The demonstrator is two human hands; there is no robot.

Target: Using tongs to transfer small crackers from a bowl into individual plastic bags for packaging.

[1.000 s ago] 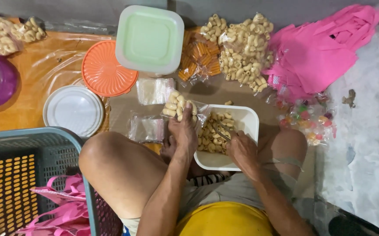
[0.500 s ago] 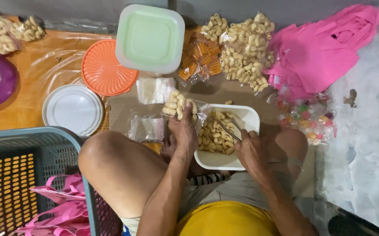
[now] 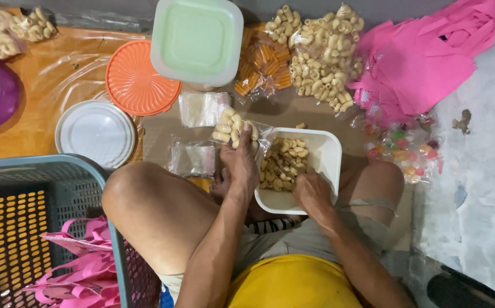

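Note:
My left hand [image 3: 238, 165] holds a small clear plastic bag [image 3: 233, 128] partly filled with pale curled snack pieces, just left of a white square tub [image 3: 327, 154]. Loose snack pieces [image 3: 284, 162] lie in that tub. My right hand [image 3: 311, 191] reaches into the tub's near side with fingers curled over the snacks; whether it grips a scoop or pieces I cannot tell. The tub rests between my bent knees on the floor.
Filled snack bags [image 3: 324, 54] and orange sticks [image 3: 262, 65] lie ahead. A lidded green-white container [image 3: 197, 40], orange lid [image 3: 140, 80], white lid [image 3: 94, 132], empty clear bags [image 3: 202, 108], pink bags [image 3: 424, 63], candy [image 3: 401, 148] and a grey basket [image 3: 36, 228] surround me.
My right hand has shifted slightly within the tub, drawing back toward its near edge. The left hand keeps the bag in the same place.

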